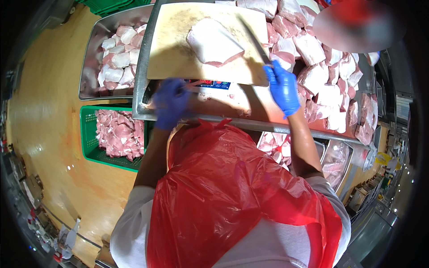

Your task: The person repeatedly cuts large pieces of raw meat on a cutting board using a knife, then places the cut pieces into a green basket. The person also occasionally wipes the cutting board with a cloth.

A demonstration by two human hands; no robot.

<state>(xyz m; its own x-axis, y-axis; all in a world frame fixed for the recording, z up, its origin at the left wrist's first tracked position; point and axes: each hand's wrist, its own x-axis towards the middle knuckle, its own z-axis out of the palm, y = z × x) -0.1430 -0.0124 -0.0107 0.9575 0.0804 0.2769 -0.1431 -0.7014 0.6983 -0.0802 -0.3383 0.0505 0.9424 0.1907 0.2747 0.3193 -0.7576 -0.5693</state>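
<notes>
A slab of pale meat (213, 42) with a white fat face lies on the cream cutting board (170, 53). My right hand (283, 87), in a blue glove, is wrapped round the handle of a knife (253, 39), its blade pointing away over the board's right side. Left of the board's near edge, my left hand (170, 102), also blue-gloved, is smeared by motion. Its fingers look curled, with a thin pinkish meat strip (193, 84) coming out of them. Just under the board's near edge shows a blue scale panel (222, 85) with a red lit display.
Many meat chunks (310, 49) are heaped on the table's right. At the left stand a metal tub (87, 73) of fatty pieces and a green basket (89, 147) of trimmings. More meat lies below the table edge. A blurred rounded shape (357, 27) blocks the upper right.
</notes>
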